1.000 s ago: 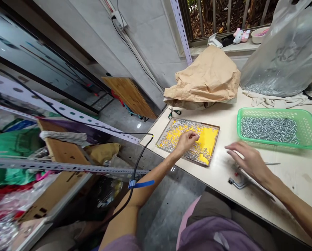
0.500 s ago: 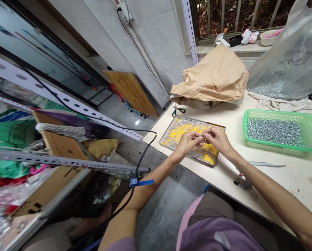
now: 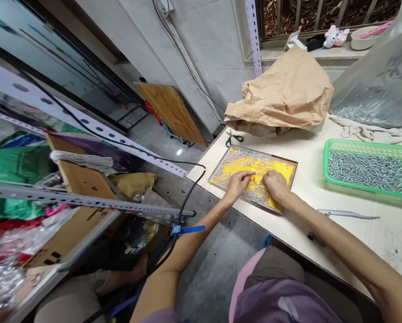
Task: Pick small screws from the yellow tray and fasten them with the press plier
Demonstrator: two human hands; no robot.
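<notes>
A shallow tray (image 3: 217, 185) with a yellow bottom lies near the table's left edge, strewn with small silvery metal pins or screws (image 3: 241, 158), too small to tell which. Over its front half is my left hand (image 3: 238, 184), thumb and forefinger closed together and pointing right. Anything between those fingertips is too small to make out. Close by on the right, my right hand (image 3: 276, 185) reaches down into the tray with its fingers bent and bunched. Its fingertips touch the metal pieces or the yellow bottom; what they hold is hidden.
A green basket (image 3: 332, 181) full of similar metal pieces stands to the right. Behind the tray are scissors (image 3: 233, 138) and a crumpled brown paper bag (image 3: 281, 96). A grey knife-like tool (image 3: 351, 214) lies by my right forearm. A black cable (image 3: 187, 197) hangs beside my left arm.
My hands, which met above the tray, have parted. The right hand has gone down to the tray's metal pieces; the left stays pinched nearby. The camera view has shifted slightly.
</notes>
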